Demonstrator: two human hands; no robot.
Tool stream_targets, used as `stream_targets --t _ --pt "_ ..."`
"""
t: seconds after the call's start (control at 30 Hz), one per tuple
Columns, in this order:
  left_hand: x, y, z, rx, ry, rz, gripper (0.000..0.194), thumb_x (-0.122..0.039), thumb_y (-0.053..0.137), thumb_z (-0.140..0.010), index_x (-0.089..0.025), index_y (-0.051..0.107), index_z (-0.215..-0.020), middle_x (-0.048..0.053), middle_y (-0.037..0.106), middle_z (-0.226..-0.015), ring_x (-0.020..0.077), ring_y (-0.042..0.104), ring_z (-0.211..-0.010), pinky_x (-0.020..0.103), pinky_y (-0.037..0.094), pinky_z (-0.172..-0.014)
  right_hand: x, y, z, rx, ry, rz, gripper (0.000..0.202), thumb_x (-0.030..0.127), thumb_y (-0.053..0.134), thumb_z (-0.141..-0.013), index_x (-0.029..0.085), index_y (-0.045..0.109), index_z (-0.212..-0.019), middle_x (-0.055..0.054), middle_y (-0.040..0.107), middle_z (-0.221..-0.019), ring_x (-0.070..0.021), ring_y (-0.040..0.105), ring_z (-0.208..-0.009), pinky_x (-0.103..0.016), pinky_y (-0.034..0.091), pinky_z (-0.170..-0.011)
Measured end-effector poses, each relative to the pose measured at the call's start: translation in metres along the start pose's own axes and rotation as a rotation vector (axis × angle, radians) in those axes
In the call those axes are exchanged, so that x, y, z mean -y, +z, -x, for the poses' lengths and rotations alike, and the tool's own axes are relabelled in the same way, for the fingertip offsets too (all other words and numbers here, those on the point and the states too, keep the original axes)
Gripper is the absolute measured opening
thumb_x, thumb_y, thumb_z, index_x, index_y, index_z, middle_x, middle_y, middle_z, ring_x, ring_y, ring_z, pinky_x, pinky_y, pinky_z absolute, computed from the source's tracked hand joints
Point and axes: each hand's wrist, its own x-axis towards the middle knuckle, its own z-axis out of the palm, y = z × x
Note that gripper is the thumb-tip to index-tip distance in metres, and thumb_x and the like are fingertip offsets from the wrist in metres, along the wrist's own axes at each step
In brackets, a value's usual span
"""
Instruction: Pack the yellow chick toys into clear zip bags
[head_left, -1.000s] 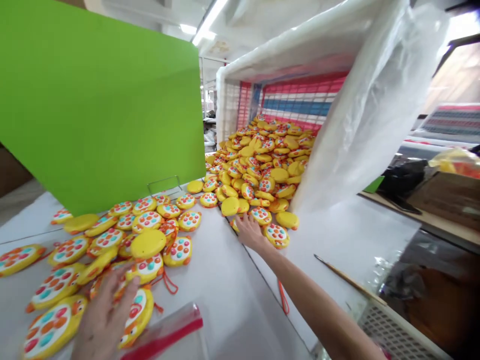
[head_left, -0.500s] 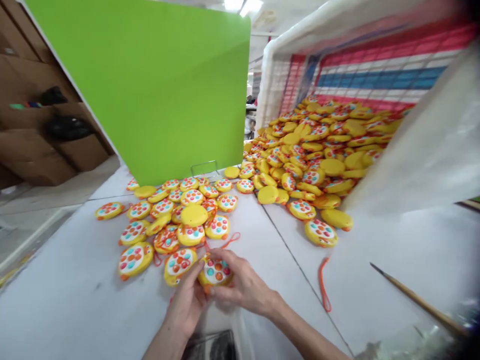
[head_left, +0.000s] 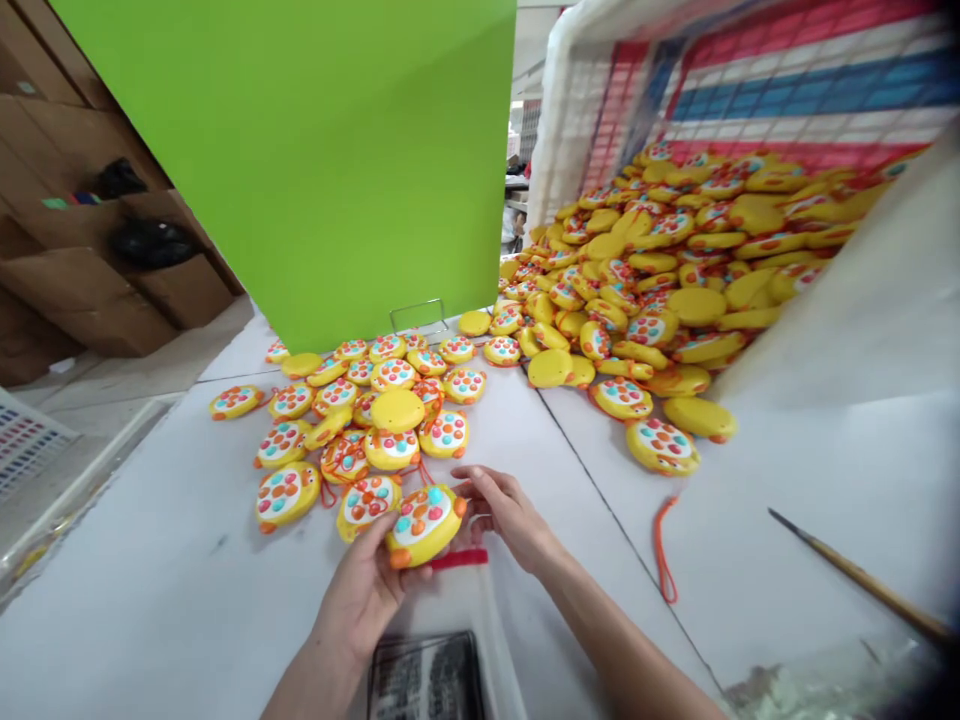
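Observation:
My left hand (head_left: 367,580) grips a yellow toy (head_left: 424,523) by its left edge, with the thumb on top and fingers below. The toy has a white face with coloured bubbles and orange nubs at its rim. Close to the toy's right edge is my right hand (head_left: 506,515), its fingers apart and loosely bent; whether a fingertip touches the toy I cannot tell. Beneath the hands lies a clear plastic bag (head_left: 450,605) with a red strip and a black printed panel. More yellow toys (head_left: 287,493) with orange cords lie just beyond my left hand.
A white basket (head_left: 555,130) tipped on its side spills a heap of similar toys (head_left: 697,305) onto the table at right. A green board (head_left: 322,180) stands behind. An orange cord loop (head_left: 663,550) and a thin brush (head_left: 855,575) lie at right. Cardboard boxes (head_left: 82,290) are stacked at left.
My right hand has come off the toy to its right side, fingers loosened. The toy has turned in my left hand, and the red strip of the bag now shows.

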Motion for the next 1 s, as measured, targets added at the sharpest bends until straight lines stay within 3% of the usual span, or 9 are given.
stream_targets --t 0.1,0.2,0.3,0.47,0.7,0.87,1.0 --pt "0.005 -0.001 0.002 -0.047 0.236 -0.217 0.044 -0.016 0.064 -0.075 -0.020 0.056 -0.118 0.008 0.072 -0.092 0.0188 0.068 -0.061 0.023 0.053 -0.040 0.002 0.002 0.003 0.103 0.015 0.065 0.050 0.059 0.054 -0.081 0.016 0.061 -0.106 -0.003 0.065 -0.078 -0.0114 0.059 -0.058 -0.019 0.045 -0.046" --pt "0.007 0.001 0.007 -0.079 0.326 -0.298 0.046 -0.020 0.070 -0.070 -0.024 0.061 -0.115 0.007 0.069 -0.107 0.0202 0.069 -0.077 0.020 0.053 -0.048 0.000 0.006 0.004 0.219 -0.050 0.105 0.048 0.053 0.064 -0.075 0.015 0.062 -0.104 -0.002 0.066 -0.080 -0.0137 0.061 -0.063 -0.023 0.048 -0.052" --pt "0.010 0.002 0.012 -0.045 0.354 -0.298 0.055 -0.023 0.075 -0.064 -0.024 0.060 -0.117 0.007 0.067 -0.113 0.0231 0.066 -0.092 0.022 0.055 -0.061 -0.003 0.011 0.005 0.191 -0.154 0.125 0.045 0.049 0.069 -0.072 0.013 0.063 -0.099 -0.004 0.069 -0.085 -0.0172 0.063 -0.074 -0.027 0.049 -0.065" --pt "0.017 -0.002 0.011 0.011 0.515 -0.500 0.087 -0.018 0.082 -0.053 -0.021 0.042 -0.130 0.010 0.065 -0.114 0.0261 0.064 -0.097 0.030 0.054 -0.079 -0.002 0.018 0.009 0.142 -0.170 0.092 0.045 0.049 0.071 -0.070 0.014 0.060 -0.096 -0.005 0.069 -0.084 -0.0184 0.064 -0.076 -0.029 0.049 -0.067" --pt "0.008 -0.011 0.016 0.059 0.449 -0.442 0.088 -0.016 0.082 -0.054 -0.022 0.041 -0.132 0.010 0.062 -0.119 0.0274 0.061 -0.103 0.030 0.053 -0.081 0.001 0.022 0.013 0.267 -0.163 -0.011 0.045 0.049 0.067 -0.074 0.015 0.061 -0.102 -0.005 0.067 -0.091 -0.0188 0.062 -0.084 -0.030 0.047 -0.076" --pt "0.017 -0.017 0.016 0.067 0.567 -0.532 0.082 -0.024 0.081 -0.056 -0.020 0.044 -0.129 0.009 0.062 -0.119 0.0247 0.062 -0.100 0.026 0.053 -0.080 -0.003 0.021 0.013 0.182 -0.146 0.049 0.041 0.050 0.071 -0.069 0.014 0.060 -0.085 -0.002 0.064 -0.076 -0.0147 0.058 -0.067 -0.026 0.044 -0.063" --pt "0.022 -0.020 0.015 0.077 0.540 -0.585 0.083 -0.034 0.079 -0.058 -0.020 0.042 -0.131 0.008 0.063 -0.116 0.0251 0.063 -0.097 0.029 0.054 -0.078 -0.007 0.021 0.013 0.126 -0.163 0.098 0.042 0.053 0.070 -0.068 0.014 0.056 -0.077 0.001 0.058 -0.066 -0.0110 0.051 -0.058 -0.022 0.038 -0.055"
